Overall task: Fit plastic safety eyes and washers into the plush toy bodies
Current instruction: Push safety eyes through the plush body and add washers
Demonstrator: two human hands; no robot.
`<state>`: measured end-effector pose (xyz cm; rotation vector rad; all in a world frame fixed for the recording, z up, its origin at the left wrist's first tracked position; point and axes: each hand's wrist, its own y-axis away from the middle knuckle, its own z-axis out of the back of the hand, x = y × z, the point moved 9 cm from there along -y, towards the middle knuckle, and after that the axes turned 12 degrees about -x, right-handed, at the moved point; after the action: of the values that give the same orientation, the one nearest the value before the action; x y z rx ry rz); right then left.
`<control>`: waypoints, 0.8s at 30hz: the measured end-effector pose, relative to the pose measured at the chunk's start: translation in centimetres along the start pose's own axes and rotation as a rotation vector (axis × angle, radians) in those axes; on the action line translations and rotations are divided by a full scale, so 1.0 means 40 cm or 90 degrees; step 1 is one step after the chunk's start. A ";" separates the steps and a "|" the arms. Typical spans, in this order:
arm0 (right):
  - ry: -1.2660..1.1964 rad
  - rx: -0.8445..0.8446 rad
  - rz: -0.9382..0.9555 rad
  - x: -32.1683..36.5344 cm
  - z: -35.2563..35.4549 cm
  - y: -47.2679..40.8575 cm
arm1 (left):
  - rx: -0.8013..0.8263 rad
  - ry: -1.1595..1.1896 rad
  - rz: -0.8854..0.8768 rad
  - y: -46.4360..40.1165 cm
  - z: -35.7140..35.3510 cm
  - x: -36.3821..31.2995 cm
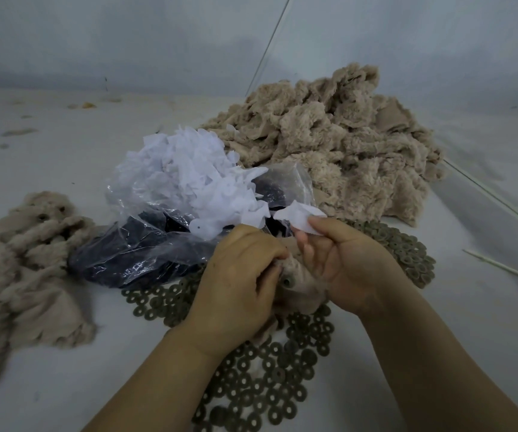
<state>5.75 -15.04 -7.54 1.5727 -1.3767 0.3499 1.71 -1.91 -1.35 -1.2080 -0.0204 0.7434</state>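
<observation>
Beige plush body (298, 283) sits gripped by the curled left hand (239, 275); the right hand (348, 260) pinches a white fabric piece (298, 218).

Plush body (298, 283) in work, washers and eyes around it

A beige plush body, crumpled, sits between both grips with one eye showing in its fur. Olive ring washers (261, 381) lie scattered under and nearer than the grips; a clear bag of dark safety eyes (133, 260) lies just left of them; unworked plush bodies (338, 145) are heaped beyond.
</observation>
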 end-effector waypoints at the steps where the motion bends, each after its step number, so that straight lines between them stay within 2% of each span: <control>1: 0.066 0.004 0.041 0.005 -0.002 0.002 | 0.001 0.001 0.003 0.003 -0.002 0.001; 4: 0.227 0.004 0.174 0.025 -0.004 0.011 | 0.005 -0.015 0.034 0.010 -0.006 0.016; 9: 0.273 -0.004 0.344 0.073 -0.015 0.051 | -0.028 -0.042 0.108 0.006 0.013 0.051; 13: 0.280 0.035 0.282 0.051 -0.026 0.044 | -0.065 0.004 0.135 0.009 0.024 0.050; 18: 0.333 0.040 0.260 0.039 -0.029 0.042 | -0.014 0.061 0.201 0.019 0.002 0.060; 22: 0.370 0.044 0.291 0.041 -0.031 0.047 | -0.035 0.007 0.080 0.004 0.012 0.032; 24: 0.421 0.017 0.353 0.052 -0.028 0.048 | -0.038 -0.010 0.067 0.003 0.012 0.030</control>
<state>5.16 -15.16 -4.56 0.9259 -1.2388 1.1160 2.37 -0.86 -1.69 -1.2677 0.0080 0.8487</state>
